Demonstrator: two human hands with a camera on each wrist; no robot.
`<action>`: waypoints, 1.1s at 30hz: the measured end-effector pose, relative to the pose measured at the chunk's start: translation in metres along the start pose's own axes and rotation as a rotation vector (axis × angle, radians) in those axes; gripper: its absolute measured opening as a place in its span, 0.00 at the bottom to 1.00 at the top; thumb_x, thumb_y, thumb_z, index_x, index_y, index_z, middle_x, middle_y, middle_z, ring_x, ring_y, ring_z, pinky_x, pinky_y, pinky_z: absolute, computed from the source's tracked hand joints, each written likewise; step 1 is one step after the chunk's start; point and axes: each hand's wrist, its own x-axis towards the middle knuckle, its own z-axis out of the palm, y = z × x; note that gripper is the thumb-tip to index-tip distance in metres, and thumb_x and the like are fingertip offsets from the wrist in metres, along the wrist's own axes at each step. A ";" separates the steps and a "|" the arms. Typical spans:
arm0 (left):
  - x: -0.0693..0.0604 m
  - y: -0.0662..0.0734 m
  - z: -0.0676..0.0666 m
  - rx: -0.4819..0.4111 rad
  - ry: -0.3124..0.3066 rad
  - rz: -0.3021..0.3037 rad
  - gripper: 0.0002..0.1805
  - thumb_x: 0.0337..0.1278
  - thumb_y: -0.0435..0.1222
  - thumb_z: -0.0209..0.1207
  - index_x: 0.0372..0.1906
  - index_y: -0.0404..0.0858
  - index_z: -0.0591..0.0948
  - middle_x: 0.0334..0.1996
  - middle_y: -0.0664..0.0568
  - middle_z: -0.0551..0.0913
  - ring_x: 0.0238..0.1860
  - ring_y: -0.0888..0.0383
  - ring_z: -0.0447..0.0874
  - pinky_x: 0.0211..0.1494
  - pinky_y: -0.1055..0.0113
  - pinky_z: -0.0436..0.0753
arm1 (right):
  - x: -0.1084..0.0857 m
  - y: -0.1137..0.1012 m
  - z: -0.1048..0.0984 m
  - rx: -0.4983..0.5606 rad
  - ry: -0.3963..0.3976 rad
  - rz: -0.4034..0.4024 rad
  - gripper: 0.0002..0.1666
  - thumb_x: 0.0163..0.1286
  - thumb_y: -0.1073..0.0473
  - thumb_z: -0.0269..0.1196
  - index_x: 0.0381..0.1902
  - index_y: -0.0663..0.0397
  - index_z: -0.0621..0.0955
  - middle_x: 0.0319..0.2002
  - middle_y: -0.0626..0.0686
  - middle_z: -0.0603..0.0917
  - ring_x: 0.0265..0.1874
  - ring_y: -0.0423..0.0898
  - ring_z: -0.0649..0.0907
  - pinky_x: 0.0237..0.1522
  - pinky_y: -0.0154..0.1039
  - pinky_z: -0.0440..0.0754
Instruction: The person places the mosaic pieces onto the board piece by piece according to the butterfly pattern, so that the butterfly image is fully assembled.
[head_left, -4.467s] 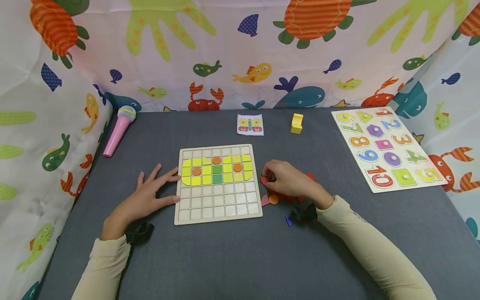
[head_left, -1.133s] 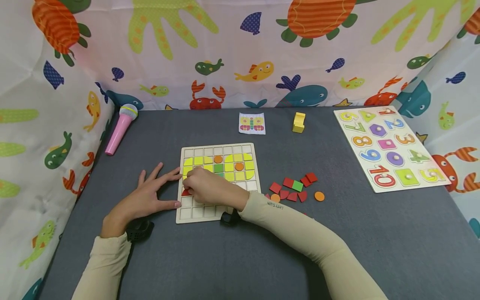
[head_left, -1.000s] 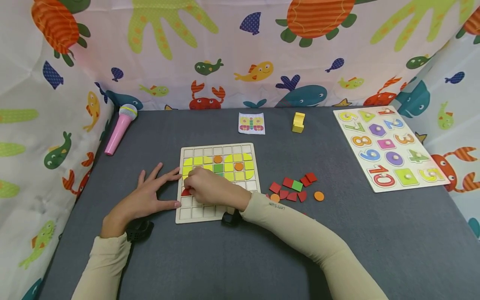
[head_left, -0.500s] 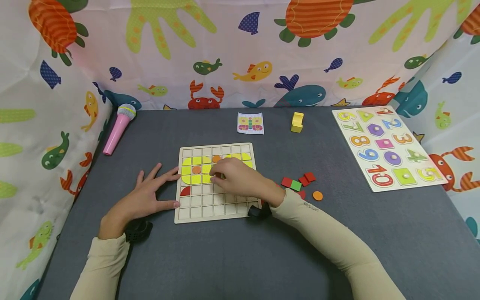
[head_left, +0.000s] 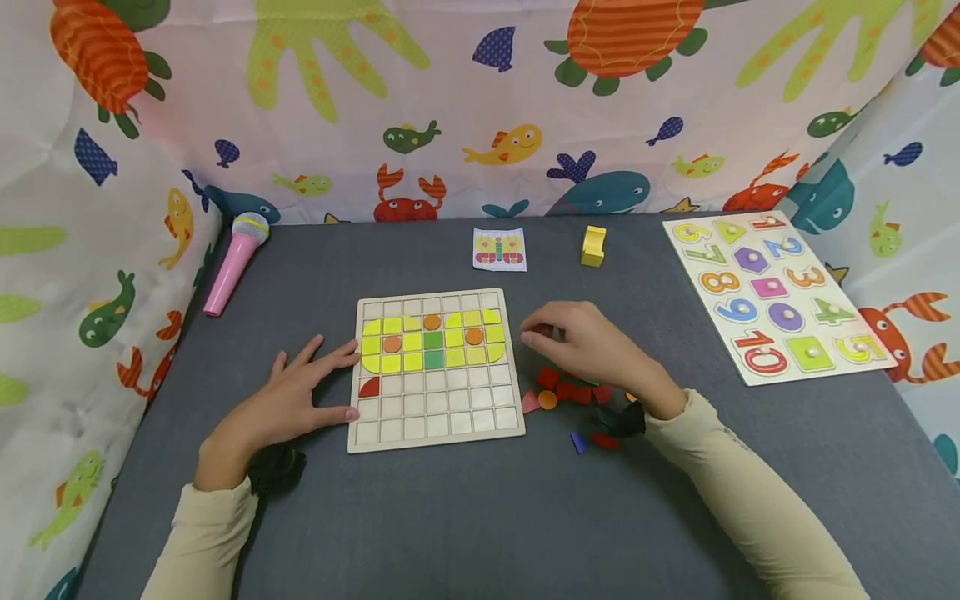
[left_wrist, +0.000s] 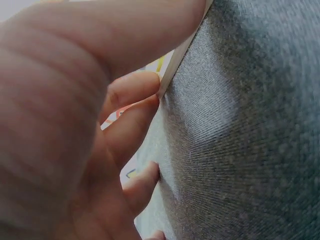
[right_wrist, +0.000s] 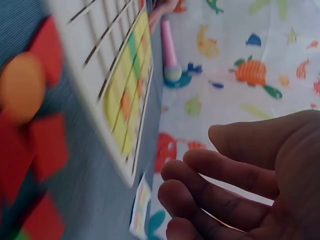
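The left hand (head_left: 281,414) lies with its fingers spread and nearly straight, index finger and thumb against the left edge of a pale wooden grid board (head_left: 437,406), gripping nothing; the right hand (head_left: 592,346) hovers just right of the board, its fingers loosely bent, the thumb apart from them, nothing between; the board lies flat on the grey cloth-covered surface (head_left: 450,517), its upper rows bearing yellow tiles (head_left: 391,364), three round orange tiles (head_left: 432,322) and two green square tiles (head_left: 433,340); a red quarter-round tile (head_left: 370,387) sits in the leftmost cell directly below the yellow ones; loose red tiles (head_left: 547,378) and an orange disc (head_left: 547,401) lie beside the board's right edge, partly under the right hand, with a small blue piece (head_left: 577,442) nearer the person; a white paper card (head_left: 499,250) printed with a butterfly-like coloured pattern lies beyond the board, left of a yellow block (head_left: 592,247).
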 end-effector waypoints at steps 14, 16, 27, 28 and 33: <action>-0.003 0.000 0.000 -0.019 -0.028 -0.021 0.55 0.59 0.58 0.74 0.85 0.43 0.63 0.85 0.41 0.56 0.84 0.30 0.32 0.73 0.22 0.26 | -0.042 0.045 -0.011 0.006 -0.055 0.074 0.11 0.73 0.65 0.72 0.51 0.61 0.89 0.43 0.49 0.89 0.39 0.44 0.83 0.44 0.51 0.86; -0.003 0.001 0.000 -0.024 -0.028 -0.021 0.55 0.59 0.57 0.74 0.85 0.42 0.63 0.85 0.41 0.56 0.84 0.30 0.31 0.73 0.22 0.26 | -0.044 0.049 -0.009 0.006 -0.066 0.065 0.12 0.72 0.65 0.73 0.51 0.61 0.89 0.43 0.50 0.88 0.39 0.45 0.83 0.44 0.52 0.86; 0.000 -0.001 0.000 -0.032 -0.016 0.003 0.54 0.59 0.57 0.75 0.85 0.42 0.63 0.86 0.43 0.55 0.84 0.31 0.31 0.73 0.23 0.24 | -0.046 0.057 -0.001 -0.100 -0.088 0.081 0.07 0.71 0.66 0.73 0.44 0.59 0.86 0.40 0.50 0.81 0.38 0.48 0.80 0.43 0.49 0.83; 0.000 -0.001 0.000 -0.033 -0.015 0.004 0.54 0.59 0.57 0.75 0.85 0.42 0.64 0.86 0.43 0.55 0.85 0.31 0.31 0.73 0.23 0.24 | -0.045 0.057 -0.001 -0.099 -0.084 0.085 0.07 0.70 0.67 0.73 0.44 0.58 0.85 0.39 0.50 0.81 0.37 0.47 0.80 0.41 0.48 0.83; -0.002 0.000 -0.001 -0.047 -0.016 0.002 0.54 0.59 0.56 0.75 0.84 0.41 0.64 0.86 0.43 0.54 0.85 0.31 0.31 0.73 0.24 0.23 | -0.041 0.058 -0.004 -0.087 -0.017 0.098 0.09 0.69 0.71 0.72 0.42 0.58 0.84 0.33 0.49 0.84 0.31 0.44 0.81 0.35 0.44 0.83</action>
